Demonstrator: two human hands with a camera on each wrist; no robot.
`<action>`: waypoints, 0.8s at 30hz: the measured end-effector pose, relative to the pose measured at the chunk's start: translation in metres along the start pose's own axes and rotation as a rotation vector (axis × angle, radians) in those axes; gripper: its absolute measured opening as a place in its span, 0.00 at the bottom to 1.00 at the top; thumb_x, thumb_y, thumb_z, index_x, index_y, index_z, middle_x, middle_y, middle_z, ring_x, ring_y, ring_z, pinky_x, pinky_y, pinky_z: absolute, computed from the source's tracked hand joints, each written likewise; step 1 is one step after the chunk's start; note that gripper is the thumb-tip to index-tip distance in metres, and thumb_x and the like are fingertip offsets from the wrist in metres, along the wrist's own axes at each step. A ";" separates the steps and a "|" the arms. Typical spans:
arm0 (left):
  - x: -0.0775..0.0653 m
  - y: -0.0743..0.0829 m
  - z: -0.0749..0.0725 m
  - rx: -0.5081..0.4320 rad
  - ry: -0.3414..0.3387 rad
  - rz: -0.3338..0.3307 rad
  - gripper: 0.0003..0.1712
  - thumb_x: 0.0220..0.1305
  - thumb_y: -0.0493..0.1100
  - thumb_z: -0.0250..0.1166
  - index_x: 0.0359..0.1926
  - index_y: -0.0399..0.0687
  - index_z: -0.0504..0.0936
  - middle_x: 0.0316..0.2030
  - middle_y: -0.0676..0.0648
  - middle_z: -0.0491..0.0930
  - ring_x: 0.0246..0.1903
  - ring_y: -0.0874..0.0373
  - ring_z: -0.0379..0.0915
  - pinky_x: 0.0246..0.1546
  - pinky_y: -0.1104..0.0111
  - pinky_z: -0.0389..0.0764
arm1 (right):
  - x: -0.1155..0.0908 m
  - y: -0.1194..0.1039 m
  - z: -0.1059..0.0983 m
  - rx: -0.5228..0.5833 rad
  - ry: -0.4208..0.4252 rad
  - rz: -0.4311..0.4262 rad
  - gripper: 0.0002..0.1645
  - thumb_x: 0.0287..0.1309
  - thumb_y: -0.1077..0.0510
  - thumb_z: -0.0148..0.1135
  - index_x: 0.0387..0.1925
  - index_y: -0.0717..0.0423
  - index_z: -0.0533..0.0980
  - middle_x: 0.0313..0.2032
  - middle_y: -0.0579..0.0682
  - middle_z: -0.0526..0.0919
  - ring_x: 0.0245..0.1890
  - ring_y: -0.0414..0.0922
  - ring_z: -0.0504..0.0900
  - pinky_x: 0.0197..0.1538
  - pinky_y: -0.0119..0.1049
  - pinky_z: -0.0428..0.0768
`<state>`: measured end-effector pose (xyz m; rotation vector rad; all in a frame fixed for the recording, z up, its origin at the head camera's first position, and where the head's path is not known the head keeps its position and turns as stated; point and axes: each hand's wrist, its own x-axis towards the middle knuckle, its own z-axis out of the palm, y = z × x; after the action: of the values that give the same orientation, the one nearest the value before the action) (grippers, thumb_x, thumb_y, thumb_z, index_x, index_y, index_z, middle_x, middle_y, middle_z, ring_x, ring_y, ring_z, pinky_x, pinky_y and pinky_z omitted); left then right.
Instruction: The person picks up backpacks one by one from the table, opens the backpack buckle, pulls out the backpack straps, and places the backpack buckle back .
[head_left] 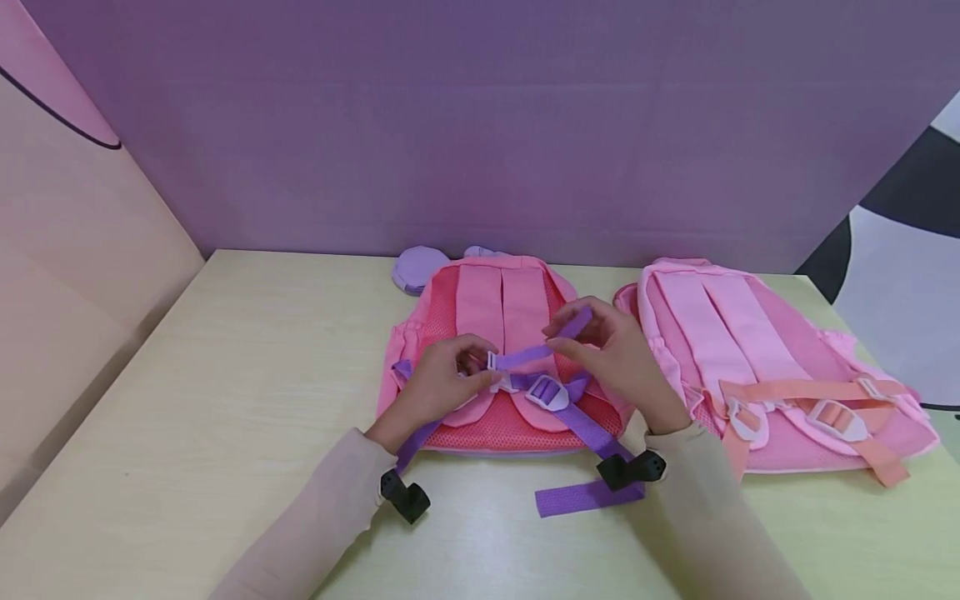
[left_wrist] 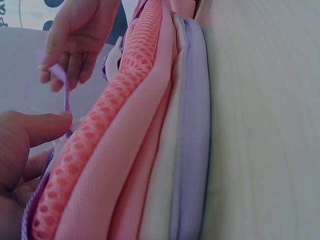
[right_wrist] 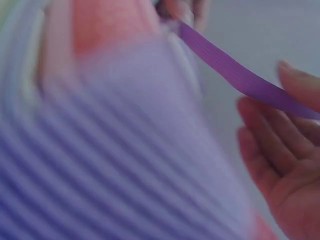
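Note:
A coral-pink backpack (head_left: pixel 480 292) lies with its padded shoulder straps and mesh back facing up. Over its lower half, my left hand (head_left: pixel 438 379) pinches a small white buckle (head_left: pixel 491 361) between thumb and fingers. A narrow purple strap (head_left: pixel 525 357) runs from that buckle to my right hand (head_left: pixel 618 354), whose thumb and fingers pinch it near its free end. In the right wrist view the purple strap (right_wrist: pixel 250 85) stretches between both hands. Just below sits a white adjuster buckle (head_left: pixel 548 392) threaded with wider purple webbing (head_left: pixel 588 429).
A lighter pink backpack (head_left: pixel 772 333) with orange straps (head_left: pixel 802 390) and white buckles lies to the right. The loose webbing end (head_left: pixel 577 500) rests on the table (head_left: pixel 225 375) in front. A round lilac piece (head_left: pixel 420 269) sticks out behind the coral backpack, near the purple wall (head_left: pixel 480 125).

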<state>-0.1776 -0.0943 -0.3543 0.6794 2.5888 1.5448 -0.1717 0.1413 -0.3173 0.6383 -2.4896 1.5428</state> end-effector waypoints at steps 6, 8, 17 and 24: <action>0.000 -0.001 0.001 -0.004 0.008 0.005 0.16 0.55 0.38 0.70 0.45 0.43 0.81 0.33 0.47 0.80 0.31 0.59 0.73 0.32 0.74 0.76 | -0.001 -0.002 -0.020 -0.167 -0.098 0.133 0.19 0.51 0.63 0.69 0.46 0.62 0.76 0.39 0.57 0.84 0.38 0.41 0.81 0.40 0.25 0.77; 0.000 -0.001 0.001 -0.003 0.006 0.003 0.16 0.55 0.38 0.70 0.46 0.43 0.81 0.33 0.47 0.80 0.31 0.59 0.73 0.32 0.74 0.76 | -0.002 -0.005 -0.022 -0.232 -0.078 0.142 0.20 0.51 0.62 0.70 0.46 0.62 0.76 0.39 0.57 0.84 0.39 0.45 0.82 0.41 0.27 0.77; 0.001 -0.001 0.001 0.009 -0.009 0.033 0.17 0.55 0.38 0.70 0.46 0.41 0.80 0.34 0.45 0.81 0.32 0.59 0.74 0.33 0.75 0.76 | -0.001 -0.018 0.014 -0.410 -0.067 -0.150 0.27 0.45 0.65 0.72 0.50 0.62 0.75 0.48 0.58 0.80 0.49 0.56 0.79 0.51 0.52 0.79; 0.001 -0.002 0.001 0.008 -0.019 0.053 0.17 0.55 0.39 0.69 0.47 0.41 0.79 0.35 0.45 0.80 0.31 0.59 0.73 0.32 0.75 0.76 | -0.001 -0.007 0.046 -0.413 -0.144 -0.190 0.28 0.47 0.61 0.72 0.52 0.62 0.75 0.48 0.55 0.82 0.50 0.51 0.81 0.55 0.47 0.77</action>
<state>-0.1789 -0.0943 -0.3566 0.7658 2.5850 1.5358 -0.1627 0.0983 -0.3330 0.9036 -2.6425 0.9076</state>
